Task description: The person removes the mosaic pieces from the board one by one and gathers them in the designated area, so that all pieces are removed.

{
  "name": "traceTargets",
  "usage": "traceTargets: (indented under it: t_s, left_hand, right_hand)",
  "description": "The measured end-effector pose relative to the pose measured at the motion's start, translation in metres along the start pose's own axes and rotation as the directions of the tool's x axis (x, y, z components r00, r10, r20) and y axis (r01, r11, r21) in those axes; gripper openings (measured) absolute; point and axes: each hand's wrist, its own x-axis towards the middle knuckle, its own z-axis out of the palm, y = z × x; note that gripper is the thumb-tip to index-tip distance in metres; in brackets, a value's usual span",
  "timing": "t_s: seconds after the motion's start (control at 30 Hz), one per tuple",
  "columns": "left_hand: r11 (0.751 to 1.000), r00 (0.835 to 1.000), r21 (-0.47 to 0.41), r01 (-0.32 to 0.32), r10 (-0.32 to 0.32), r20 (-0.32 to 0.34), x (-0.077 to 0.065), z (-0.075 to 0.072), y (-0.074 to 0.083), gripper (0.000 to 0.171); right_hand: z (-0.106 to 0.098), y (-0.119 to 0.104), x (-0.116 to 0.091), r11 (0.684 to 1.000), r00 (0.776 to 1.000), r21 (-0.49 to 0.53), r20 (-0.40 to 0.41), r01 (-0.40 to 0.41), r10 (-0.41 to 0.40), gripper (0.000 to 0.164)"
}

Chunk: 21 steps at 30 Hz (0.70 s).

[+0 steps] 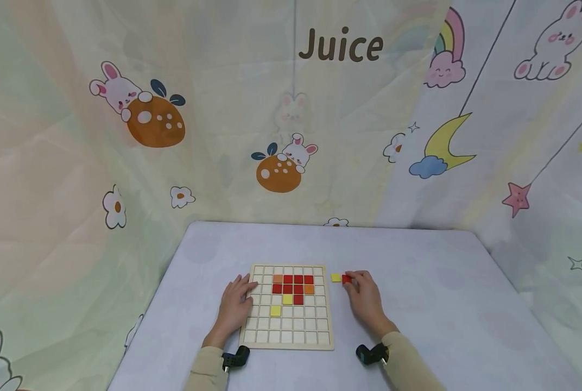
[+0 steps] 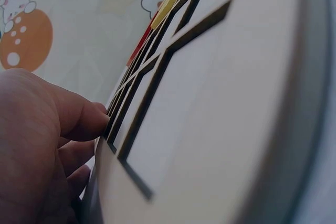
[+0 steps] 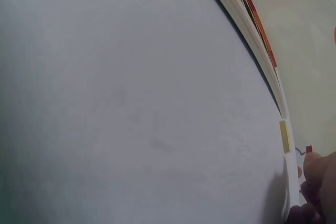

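A square wooden grid board (image 1: 291, 339) lies flat on the table, with several red tiles (image 1: 298, 289), orange tiles (image 1: 309, 289) and yellow tiles (image 1: 275, 311) in its cells. My left hand (image 1: 234, 305) rests along its left edge, fingertips touching the rim; the left wrist view shows those fingers (image 2: 84, 116) close against the frame. Beyond the board's right edge, my right hand (image 1: 366, 298) pinches a small red tile (image 1: 346, 278) between thumb and fingertips. Left of it lies a loose yellow tile (image 1: 336, 278). In the right wrist view the pinched red tile (image 3: 308, 149) barely shows.
The table (image 1: 418, 315) has a pale cloth surface, reaching past the board on both sides. Behind it hangs a printed fabric backdrop (image 1: 222, 98) with rabbits and the word Juice. Each wrist carries a black camera mount (image 1: 371, 354).
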Motion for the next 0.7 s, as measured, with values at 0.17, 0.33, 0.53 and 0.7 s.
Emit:
traceTargets:
  t_s: [0.17,0.33,0.53,0.7]
  left_hand:
    - [1.000,1.000,-0.003,-0.004,0.004,0.000,-0.001,-0.001,0.001,0.037]
    - [1.000,1.000,-0.004,0.003,-0.003,0.009,-0.001,-0.001,0.001,0.038]
    - [1.000,1.000,-0.007,0.003,-0.003,0.009,0.000,-0.001,0.001,0.038]
    - [1.000,1.000,-0.010,0.003,-0.003,0.009,0.000,-0.001,0.000,0.038]
  right_hand:
    - [0.000,0.003,0.004,0.999,1.000,-0.029,0.002,-0.025,0.025,0.034]
    - [0.000,0.004,0.008,0.998,0.999,-0.051,0.011,-0.047,0.047,0.034]
    - [0.001,0.003,0.010,0.995,0.998,-0.083,0.018,-0.061,0.062,0.032]
    - [0.001,0.003,0.012,0.992,0.998,-0.110,0.021,-0.062,0.065,0.031]
